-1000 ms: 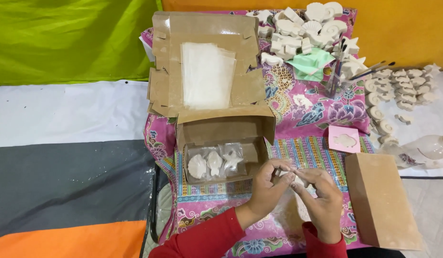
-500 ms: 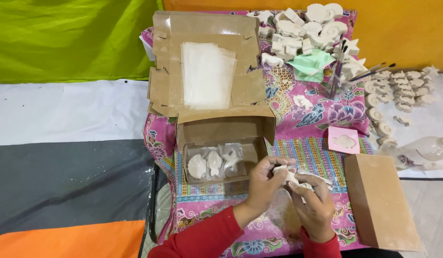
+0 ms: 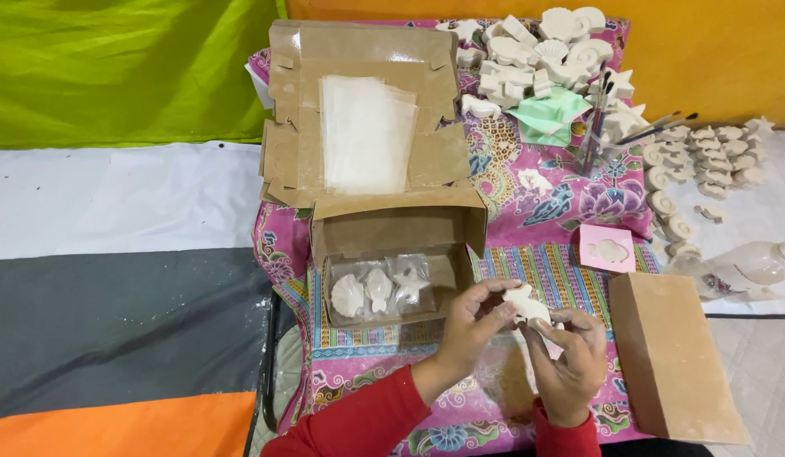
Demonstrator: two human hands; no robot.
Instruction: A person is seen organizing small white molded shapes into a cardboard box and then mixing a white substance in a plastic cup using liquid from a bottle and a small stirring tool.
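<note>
Both hands, left (image 3: 473, 326) and right (image 3: 570, 360), fingers clamped on white figure (image 3: 526, 305). Just beside open box (image 3: 392, 228) with three wrapped figures (image 3: 378, 289).

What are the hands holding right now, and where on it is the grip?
A small white plaster figure, held between both hands: left hand fingertips on its left edge, right hand fingers under its lower right side. Its exact shape is unclear.

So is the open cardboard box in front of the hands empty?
No, the open cardboard box holds three bagged white plaster shapes, a shell, an oval piece and a starfish.
</note>
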